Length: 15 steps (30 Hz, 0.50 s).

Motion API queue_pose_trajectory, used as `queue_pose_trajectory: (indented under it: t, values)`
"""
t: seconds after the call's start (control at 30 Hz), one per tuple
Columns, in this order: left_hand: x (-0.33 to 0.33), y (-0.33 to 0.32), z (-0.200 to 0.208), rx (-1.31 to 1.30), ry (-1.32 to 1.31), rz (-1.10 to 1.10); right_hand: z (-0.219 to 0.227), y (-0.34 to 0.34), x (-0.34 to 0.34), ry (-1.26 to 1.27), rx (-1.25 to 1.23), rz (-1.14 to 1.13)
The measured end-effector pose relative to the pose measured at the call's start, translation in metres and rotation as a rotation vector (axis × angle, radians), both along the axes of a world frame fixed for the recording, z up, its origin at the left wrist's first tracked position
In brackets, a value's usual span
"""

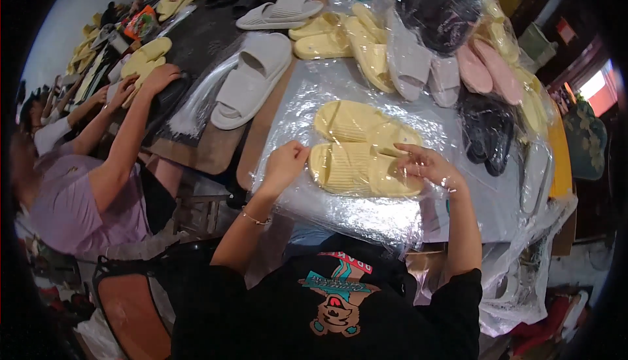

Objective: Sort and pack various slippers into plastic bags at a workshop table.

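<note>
A pair of pale yellow slippers [350,167] with ribbed straps lies side by side in front of me, toes to the left, inside clear plastic. At the toe end my left hand [286,166] is closed in a pinch on the edge of the clear plastic bag [297,115]. My right hand [428,169] grips the heel end, its fingers bent over the slippers. Shiny film seems to lie over part of that hand and wrist. The thumb's hold there is partly hidden.
Bagged yellow, grey, pink and black slippers [438,13] are heaped at the back right. Black slippers [487,131] lie right of my right hand. A large grey slipper [252,82] sits at the left. Another person [85,190] handles yellow slippers [145,62] at the far left.
</note>
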<state>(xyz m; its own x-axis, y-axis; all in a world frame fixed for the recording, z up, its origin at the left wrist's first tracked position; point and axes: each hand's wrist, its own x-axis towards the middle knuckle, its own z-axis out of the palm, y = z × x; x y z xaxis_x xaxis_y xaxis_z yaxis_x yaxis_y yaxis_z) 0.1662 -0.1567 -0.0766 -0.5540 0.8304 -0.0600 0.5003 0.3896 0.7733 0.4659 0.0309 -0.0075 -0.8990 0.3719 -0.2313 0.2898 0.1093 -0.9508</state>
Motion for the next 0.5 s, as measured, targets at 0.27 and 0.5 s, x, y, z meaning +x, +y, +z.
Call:
queue_pose_trajectory:
  t: [0.27, 0.5]
  values:
    - [0.013, -0.003, 0.006, 0.090, 0.037, 0.100, -0.074, -0.012, -0.099, 0.142, 1.095, -0.132]
    - [0.005, -0.005, 0.016, 0.228, 0.069, 0.229, -0.054, 0.009, -0.043, 0.179, 0.577, -0.286]
